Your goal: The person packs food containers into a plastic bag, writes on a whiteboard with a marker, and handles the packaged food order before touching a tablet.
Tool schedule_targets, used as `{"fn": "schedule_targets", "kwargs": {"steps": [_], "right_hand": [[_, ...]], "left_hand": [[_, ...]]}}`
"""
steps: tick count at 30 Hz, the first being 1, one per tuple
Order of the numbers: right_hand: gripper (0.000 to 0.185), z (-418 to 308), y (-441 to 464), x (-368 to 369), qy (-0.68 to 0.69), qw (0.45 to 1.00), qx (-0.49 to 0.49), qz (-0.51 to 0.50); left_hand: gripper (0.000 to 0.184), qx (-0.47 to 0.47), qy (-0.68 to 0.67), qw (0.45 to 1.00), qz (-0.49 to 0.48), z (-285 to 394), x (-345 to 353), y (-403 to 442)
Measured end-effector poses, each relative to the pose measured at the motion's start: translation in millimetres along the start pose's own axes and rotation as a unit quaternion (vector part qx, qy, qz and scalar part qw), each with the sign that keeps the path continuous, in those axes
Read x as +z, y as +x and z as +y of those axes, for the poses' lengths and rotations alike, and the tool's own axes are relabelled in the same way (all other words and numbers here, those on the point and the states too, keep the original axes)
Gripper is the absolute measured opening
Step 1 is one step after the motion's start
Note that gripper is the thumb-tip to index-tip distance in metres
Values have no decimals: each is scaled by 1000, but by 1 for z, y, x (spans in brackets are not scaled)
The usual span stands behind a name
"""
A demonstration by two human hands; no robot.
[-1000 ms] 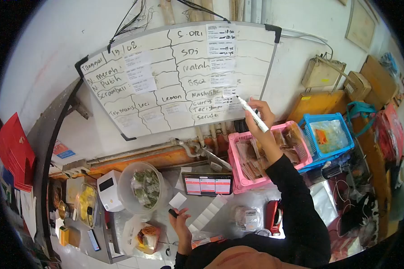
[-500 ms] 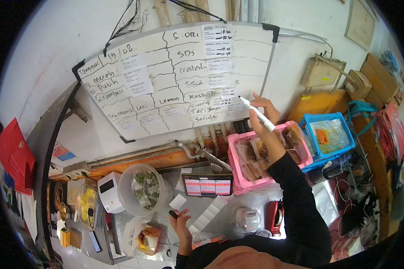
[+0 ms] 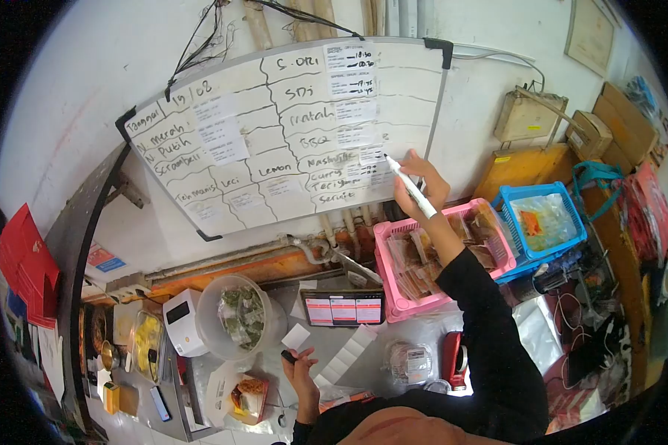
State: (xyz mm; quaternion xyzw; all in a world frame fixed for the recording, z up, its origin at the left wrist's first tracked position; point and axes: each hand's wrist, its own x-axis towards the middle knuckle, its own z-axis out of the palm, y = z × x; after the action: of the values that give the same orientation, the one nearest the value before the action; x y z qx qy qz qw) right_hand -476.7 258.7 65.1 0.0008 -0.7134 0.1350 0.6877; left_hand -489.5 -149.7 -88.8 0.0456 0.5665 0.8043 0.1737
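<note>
At our far left we have some red sheets [image 3: 28, 256], then a phone [image 3: 160, 403], a white boxy device [image 3: 182, 319] and a round clear tub [image 3: 276, 320] of bagged greens. Below the tub we see an open food box [image 3: 246, 398] on the grey counter [image 3: 274, 371]. Next come a tablet [image 3: 344, 307], a strip of labels [image 3: 346, 356], clear plastic containers [image 3: 410, 363] and a red tool [image 3: 456, 361]. Further right are a pink basket [image 3: 423, 306] of packets and a blue basket [image 3: 549, 248]; our black sleeve [image 3: 493, 334] crosses in front of the pink one and hides part of it. Above hangs the whiteboard [image 3: 416, 74], with paper labels stuck among its handwritten rows.

We count one tub, one phone, one tablet with three panels on its screen, two baskets, one whiteboard and one marker [image 3: 414, 191].

Our left hand [image 3: 304, 377], low over the counter, has its fingers curled, the grip closed on what looks like a black cap [image 3: 288, 357]. Our right hand [image 3: 424, 185] has thumb and fingers clamped on the white marker, its dark tip up beside a small label [image 3: 372, 154] in the "Nashville" row; we cannot tell whether it touches the board.
</note>
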Motion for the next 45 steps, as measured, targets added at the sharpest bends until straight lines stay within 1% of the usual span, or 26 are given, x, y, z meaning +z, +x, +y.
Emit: {"fn": "schedule_targets", "kwargs": {"steps": [7,10,13,19,22,25,28,31,34,40,43,45], "right_hand": [[19,-1,4,3,-12,1000,-1,3],[18,-3,6,5,-33,999,-16,4],[17,-4,6,5,-43,999,-20,4],[17,-1,4,6,-33,999,-2,22],[16,-1,4,5,-27,1000,-5,9],[16,-3,6,6,-28,999,14,23],[17,-2,4,6,-31,999,0,15],[17,-4,6,5,-30,999,-8,10],[17,-1,3,6,-22,999,10,31],[17,0,3,5,-16,1000,11,23],[16,0,2,6,-18,999,19,35],[16,2,1,5,-15,999,20,29]], "left_hand": [[14,-6,-5,1000,-1,-2,1,1],[14,-7,-4,1000,0,-2,2,1],[19,6,16,1000,-20,-11,-7,2],[20,20,16,999,-32,-15,-10,2],[20,18,18,999,-33,-15,-11,2],[15,0,-17,1000,-6,-3,1,0],[15,-9,-5,1000,0,0,4,0],[15,-11,-7,1000,2,0,5,0],[15,-12,-14,1000,-1,-3,3,1],[16,-19,-7,1000,9,-1,5,1],[16,-17,-10,1000,8,-1,4,1],[14,-7,10,1000,-6,-9,-3,3]]}}
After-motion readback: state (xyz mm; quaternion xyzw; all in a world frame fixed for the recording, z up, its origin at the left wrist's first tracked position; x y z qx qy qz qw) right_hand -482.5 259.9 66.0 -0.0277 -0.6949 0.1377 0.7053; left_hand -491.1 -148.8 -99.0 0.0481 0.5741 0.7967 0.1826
